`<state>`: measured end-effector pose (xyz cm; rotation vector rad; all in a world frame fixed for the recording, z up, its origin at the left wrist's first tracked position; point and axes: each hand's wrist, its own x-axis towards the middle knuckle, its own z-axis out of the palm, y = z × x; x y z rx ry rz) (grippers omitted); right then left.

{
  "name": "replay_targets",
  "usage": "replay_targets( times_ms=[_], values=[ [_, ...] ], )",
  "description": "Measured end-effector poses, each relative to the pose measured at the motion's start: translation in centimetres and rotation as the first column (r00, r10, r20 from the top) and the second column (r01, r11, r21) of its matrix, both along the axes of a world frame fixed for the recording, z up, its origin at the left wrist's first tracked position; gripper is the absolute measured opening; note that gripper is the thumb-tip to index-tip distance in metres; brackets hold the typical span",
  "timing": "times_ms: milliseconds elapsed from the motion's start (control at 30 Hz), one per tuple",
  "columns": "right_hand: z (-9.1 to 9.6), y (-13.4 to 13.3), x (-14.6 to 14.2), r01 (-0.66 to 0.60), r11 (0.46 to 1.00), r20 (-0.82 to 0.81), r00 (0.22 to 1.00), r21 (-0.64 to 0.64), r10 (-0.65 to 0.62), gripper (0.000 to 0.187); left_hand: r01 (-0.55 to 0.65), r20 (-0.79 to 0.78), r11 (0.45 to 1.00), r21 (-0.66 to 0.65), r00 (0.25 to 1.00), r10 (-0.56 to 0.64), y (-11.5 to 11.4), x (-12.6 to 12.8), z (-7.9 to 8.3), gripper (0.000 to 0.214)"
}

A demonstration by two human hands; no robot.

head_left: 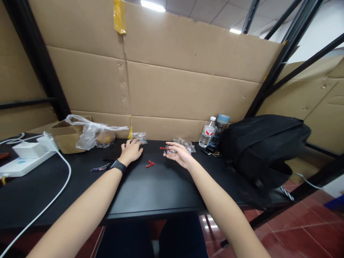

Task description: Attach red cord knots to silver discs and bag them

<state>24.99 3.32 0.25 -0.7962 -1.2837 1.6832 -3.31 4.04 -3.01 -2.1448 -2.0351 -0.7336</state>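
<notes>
My left hand (130, 151), a dark watch (118, 166) on its wrist, reaches over the far part of the black table with its fingers apart. Its fingertips are close to a small clear plastic packet (140, 137); whether they touch it I cannot tell. Between thumb and fingers, my right hand (179, 154) holds a small dark trinket with a red cord loop (162, 148), too small to make out fully. Between the hands lies a short red cord piece (150, 163). More clear packets (188, 145) with small red things lie behind my right hand.
To the left are a white power strip (24, 165) with cables, a cardboard box (64, 138) and a tied plastic bag (92, 132). Two bottles (208, 132) and a black backpack (263, 150) stand at right. A cardboard wall (188, 96) closes the back.
</notes>
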Motion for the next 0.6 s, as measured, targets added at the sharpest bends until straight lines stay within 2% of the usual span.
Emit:
replay_targets(
  times_ms=[100,167,267,333,400,433,533,600],
  values=[
    [0.1,-0.2,0.1,0.004,0.998,0.018,1.0,0.069,-0.005,0.047,0.011,-0.052,0.995,-0.098,0.998,-0.016,0.4,-0.9,-0.6,0.032],
    [-0.1,-0.2,0.0,0.048,0.987,0.082,0.995,0.15,-0.061,0.053,0.025,-0.075,0.994,-0.107,0.997,-0.033,0.3,-0.7,-0.4,0.031],
    [-0.6,0.1,-0.2,0.1,0.948,0.224,0.959,0.301,-0.172,0.055,0.061,-0.108,0.998,-0.024,0.992,-0.064,-0.4,0.4,0.6,0.032],
    [-0.8,0.4,-0.1,0.073,0.91,0.311,0.926,0.407,-0.213,0.052,0.112,-0.116,0.992,0.059,0.988,-0.105,-1.1,1.4,1.4,0.033],
    [-0.7,0.6,0.2,0.025,0.847,0.378,0.887,0.531,-0.264,0.049,0.209,-0.121,0.973,0.098,0.973,-0.196,-1.8,2.6,1.8,0.032],
    [-0.5,0.7,0.5,-0.006,0.799,0.41,0.86,0.602,-0.302,0.048,0.271,-0.123,0.959,0.088,0.958,-0.26,-2.1,3.1,1.9,0.032],
    [0.1,0.7,1.4,-0.16,0.622,0.51,0.741,0.766,-0.437,0.045,0.419,-0.087,0.908,-0.018,0.904,-0.418,-2.9,4.7,1.8,0.036],
    [0.6,0.6,2.0,-0.26,0.559,0.565,0.668,0.787,-0.484,0.047,0.492,-0.009,0.863,-0.118,0.868,-0.496,-3.3,5.4,1.7,0.048]
  ],
)
